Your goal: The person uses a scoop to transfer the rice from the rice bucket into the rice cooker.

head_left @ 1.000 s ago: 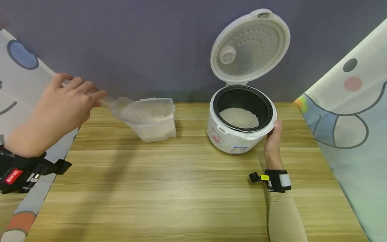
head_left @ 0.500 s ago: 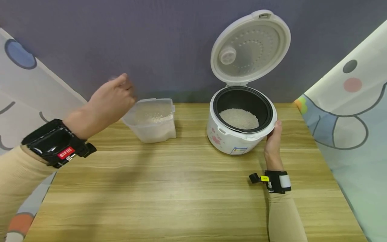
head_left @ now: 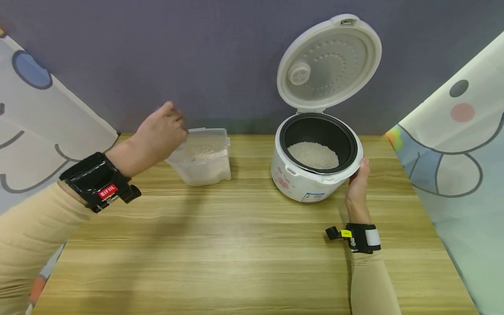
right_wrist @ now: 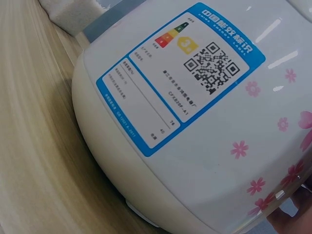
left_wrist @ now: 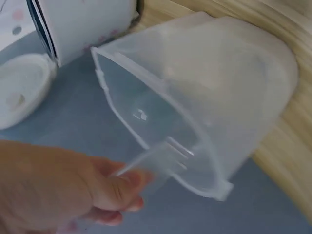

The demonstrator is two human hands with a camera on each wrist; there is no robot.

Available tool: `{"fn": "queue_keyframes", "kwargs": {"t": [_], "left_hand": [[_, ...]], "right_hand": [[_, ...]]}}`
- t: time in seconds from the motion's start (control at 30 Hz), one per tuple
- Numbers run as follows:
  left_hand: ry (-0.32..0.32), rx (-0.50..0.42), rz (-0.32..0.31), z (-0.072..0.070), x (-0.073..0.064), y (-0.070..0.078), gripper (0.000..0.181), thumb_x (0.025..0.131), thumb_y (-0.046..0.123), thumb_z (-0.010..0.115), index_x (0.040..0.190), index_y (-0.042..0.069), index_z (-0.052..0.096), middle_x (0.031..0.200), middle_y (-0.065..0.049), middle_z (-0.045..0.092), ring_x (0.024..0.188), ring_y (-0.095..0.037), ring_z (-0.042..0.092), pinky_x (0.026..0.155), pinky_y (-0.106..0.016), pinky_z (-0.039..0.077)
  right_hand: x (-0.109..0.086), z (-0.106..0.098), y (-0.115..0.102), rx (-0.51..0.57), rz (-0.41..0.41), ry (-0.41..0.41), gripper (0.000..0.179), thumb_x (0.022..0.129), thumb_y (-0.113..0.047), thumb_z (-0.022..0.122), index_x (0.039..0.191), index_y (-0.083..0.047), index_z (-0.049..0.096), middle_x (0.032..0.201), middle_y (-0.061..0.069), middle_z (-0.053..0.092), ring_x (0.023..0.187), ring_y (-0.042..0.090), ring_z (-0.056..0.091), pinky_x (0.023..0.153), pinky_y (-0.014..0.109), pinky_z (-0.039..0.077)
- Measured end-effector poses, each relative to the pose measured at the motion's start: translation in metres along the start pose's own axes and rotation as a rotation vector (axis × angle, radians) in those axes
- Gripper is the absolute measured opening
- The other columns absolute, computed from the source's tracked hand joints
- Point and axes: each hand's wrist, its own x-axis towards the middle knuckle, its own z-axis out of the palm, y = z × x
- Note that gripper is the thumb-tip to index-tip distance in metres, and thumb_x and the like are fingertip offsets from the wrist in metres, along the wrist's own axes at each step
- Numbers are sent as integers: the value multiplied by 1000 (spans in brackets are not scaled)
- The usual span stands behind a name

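My left hand (head_left: 157, 138) is over the left end of a clear plastic rice bin (head_left: 206, 171) with pale grains inside. In the left wrist view, thumb and fingers pinch the handle of a clear plastic scoop (left_wrist: 165, 158) at the bin's mouth; the scoop's far end is hard to make out behind the rim. A white rice cooker (head_left: 289, 181) with pink flowers stands at the right, white rice (head_left: 313, 155) in its black inner pot (head_left: 311, 124). My right hand (head_left: 357, 190) grips the cooker's right side, thumb up near the rim, most fingers hidden.
The cooker's lid (head_left: 330, 61) stands raised against the grey back wall (head_left: 197, 57). All this rests on a wooden tabletop (head_left: 236, 245). Printed cartoon sheets (head_left: 456, 166) border the table at both sides.
The left hand has swung right and a little forward, bringing the scoop from the bin's left side to its mouth. The right hand and the cooker stay in place.
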Motion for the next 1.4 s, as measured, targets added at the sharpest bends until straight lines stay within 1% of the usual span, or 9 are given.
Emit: {"fn": "queue_keyframes", "kwargs": {"t": [0.07, 0.2, 0.3, 0.4, 0.53, 0.7, 0.83, 1.13, 1.4], "left_hand": [[-32, -79, -4, 6, -4, -2, 17, 86, 1, 77, 75, 8, 65, 84, -11, 67, 84, -30, 57, 91, -47, 35], [-48, -203, -47, 18, -14, -3, 10, 85, 1, 77, 88, 5, 69, 94, -16, 68, 95, -36, 60, 96, -52, 37], [-56, -303, -97, 22, -21, -3, 17, 83, -3, 76, 98, 1, 71, 103, -19, 69, 100, -38, 59, 100, -55, 36], [-91, -426, -153, 28, -27, -1, 24, 86, -2, 75, 110, 0, 71, 110, -21, 68, 104, -39, 57, 103, -60, 32], [-113, -544, -214, 37, -37, 4, 29, 90, 6, 76, 119, 1, 71, 108, -20, 68, 108, -40, 57, 104, -65, 29], [-56, -568, -247, 44, -43, 9, 27, 89, 5, 77, 116, 3, 72, 105, -20, 69, 107, -41, 58, 103, -65, 29], [-35, -581, -258, 44, -43, 10, 28, 88, 4, 78, 116, 3, 73, 104, -20, 69, 105, -41, 58, 103, -64, 28], [-41, -624, -292, 44, -46, 11, 30, 88, 2, 77, 117, 2, 74, 106, -20, 70, 106, -41, 59, 105, -65, 27], [-104, -665, -348, 39, -48, 6, 31, 91, 5, 74, 122, 4, 72, 114, -22, 69, 109, -42, 56, 103, -64, 24]], "right_hand": [[0, 0, 1, -2, 2, -1, 51, 111, -39, 30, 138, -14, 65, 131, -4, 64, 129, 15, 52, 108, 22, 36], [0, 0, 1, -1, 11, 2, 52, 111, -39, 30, 140, -13, 63, 135, -4, 62, 132, 15, 50, 110, 21, 34], [1, -1, 1, 2, 12, 11, 52, 111, -39, 30, 142, -13, 62, 138, -4, 61, 135, 15, 49, 113, 22, 33], [1, -2, 0, 1, 10, 13, 52, 110, -39, 30, 141, -13, 63, 138, -3, 61, 135, 15, 49, 113, 22, 33], [0, -3, 0, -11, 13, 13, 51, 111, -40, 29, 139, -15, 64, 135, -3, 62, 133, 16, 49, 111, 22, 33], [-1, -3, 1, -9, 20, 14, 52, 111, -40, 29, 141, -14, 62, 138, -3, 61, 135, 16, 48, 112, 22, 32], [-2, -3, 2, -14, 26, 22, 53, 111, -40, 29, 142, -13, 62, 138, -3, 60, 135, 16, 48, 112, 21, 33], [-1, -1, 3, -11, 27, 26, 51, 110, -41, 30, 139, -16, 64, 133, -5, 62, 130, 14, 51, 109, 22, 34], [0, 0, 1, 2, 29, 19, 53, 111, -41, 29, 144, -12, 60, 138, -4, 60, 134, 14, 49, 112, 21, 33]]}}
